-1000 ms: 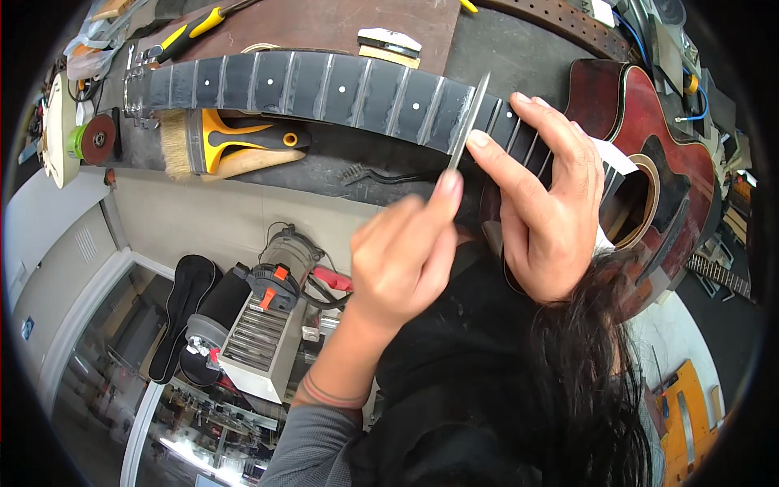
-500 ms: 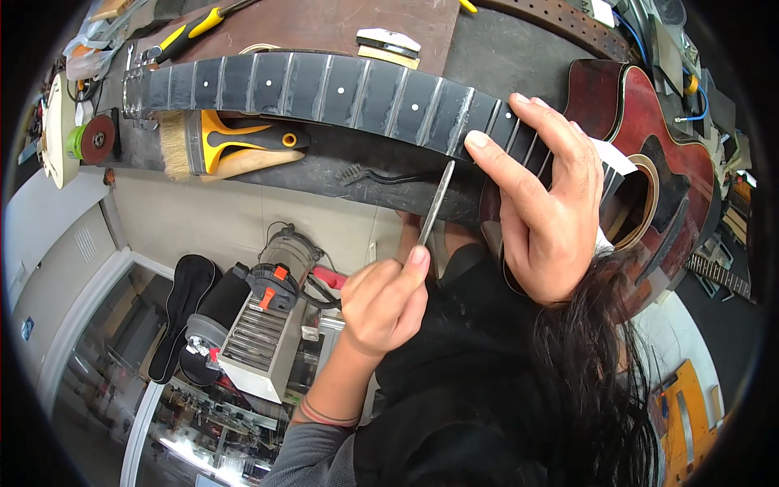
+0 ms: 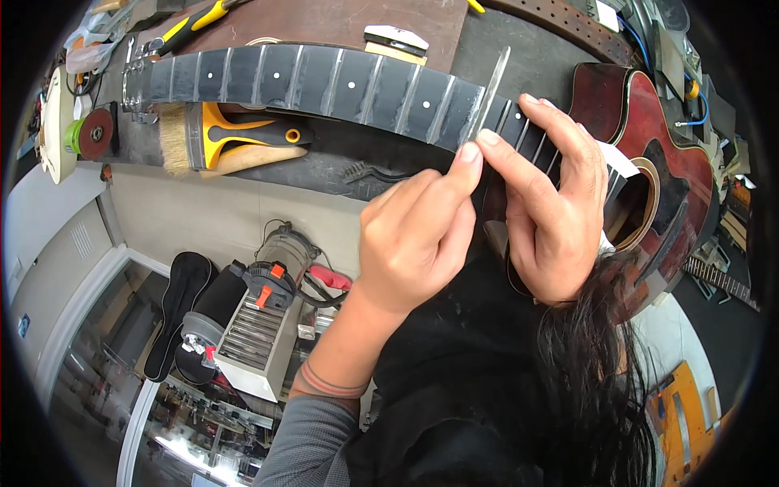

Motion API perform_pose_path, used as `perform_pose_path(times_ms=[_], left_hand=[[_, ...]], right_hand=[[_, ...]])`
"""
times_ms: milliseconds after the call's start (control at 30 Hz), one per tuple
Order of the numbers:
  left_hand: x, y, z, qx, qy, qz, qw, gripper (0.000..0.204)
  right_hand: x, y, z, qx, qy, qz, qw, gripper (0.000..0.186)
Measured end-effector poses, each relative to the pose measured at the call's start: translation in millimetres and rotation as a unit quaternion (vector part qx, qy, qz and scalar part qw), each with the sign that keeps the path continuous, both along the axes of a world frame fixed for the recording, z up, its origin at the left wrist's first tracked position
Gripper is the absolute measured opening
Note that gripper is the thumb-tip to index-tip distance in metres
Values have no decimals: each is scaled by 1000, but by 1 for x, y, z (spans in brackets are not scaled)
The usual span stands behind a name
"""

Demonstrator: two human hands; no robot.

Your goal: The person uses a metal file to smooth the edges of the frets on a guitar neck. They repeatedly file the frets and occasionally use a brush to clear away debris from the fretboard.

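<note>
A slim metal file (image 3: 497,81) is pinched in my left hand (image 3: 422,235), lying across the guitar's dark fingerboard (image 3: 312,81) along one of the fret lines. Pale dusty strips cross the board, with white dots between some of them. My right hand (image 3: 560,195) lies over the upper end of the neck, its fingers apart. Its thumb rests beside the file near the left thumb, and the index fingertip sits at the board's far edge. The red guitar body (image 3: 690,178) reaches to the right, with white paper (image 3: 618,159) by the soundhole.
Below the neck lie a yellow-and-black paintbrush (image 3: 256,134) and a dark wire brush (image 3: 369,174). A white-topped block (image 3: 395,40) sits behind the neck, and a yellow-handled tool (image 3: 191,28) at far left. Down on the floor stands a machine with an orange-tabbed lid (image 3: 272,284).
My left hand has moved up and to the right, bringing the file from the board's near edge to lie across it. The right hand and neck have shifted only slightly.
</note>
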State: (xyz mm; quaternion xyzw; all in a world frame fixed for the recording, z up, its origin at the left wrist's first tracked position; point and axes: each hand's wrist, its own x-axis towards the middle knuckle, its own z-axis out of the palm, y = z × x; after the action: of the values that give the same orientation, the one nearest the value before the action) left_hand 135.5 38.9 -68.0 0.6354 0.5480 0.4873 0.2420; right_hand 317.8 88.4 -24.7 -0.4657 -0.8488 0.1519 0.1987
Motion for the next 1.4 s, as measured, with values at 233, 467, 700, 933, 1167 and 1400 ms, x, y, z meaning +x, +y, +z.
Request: perform_pose_path(times_ms=[233, 467, 700, 933, 1167, 1400], left_hand=[[-8, -52, 4, -34, 24, 17, 999, 56], [-10, -59, 3, -34, 26, 13, 999, 61], [-2, -16, -3, 1, 6, 12, 1000, 57], [-21, -90, 6, -47, 30, -26, 998, 46], [-18, -81, 6, -41, 37, -17, 998, 43], [-3, -5, -5, 21, 5, -3, 1000, 62]], right_hand=[[0, 2, 5, -9, -9, 1, 1000, 64], [1, 1, 3, -10, -11, -2, 1000, 64], [-1, -1, 1, -3, -3, -1, 1000, 63], [0, 0, 4, -6, -14, -5, 1000, 63], [-1, 0, 5, -9, -17, -5, 1000, 65], [-2, 0, 2, -8, -4, -5, 1000, 65]])
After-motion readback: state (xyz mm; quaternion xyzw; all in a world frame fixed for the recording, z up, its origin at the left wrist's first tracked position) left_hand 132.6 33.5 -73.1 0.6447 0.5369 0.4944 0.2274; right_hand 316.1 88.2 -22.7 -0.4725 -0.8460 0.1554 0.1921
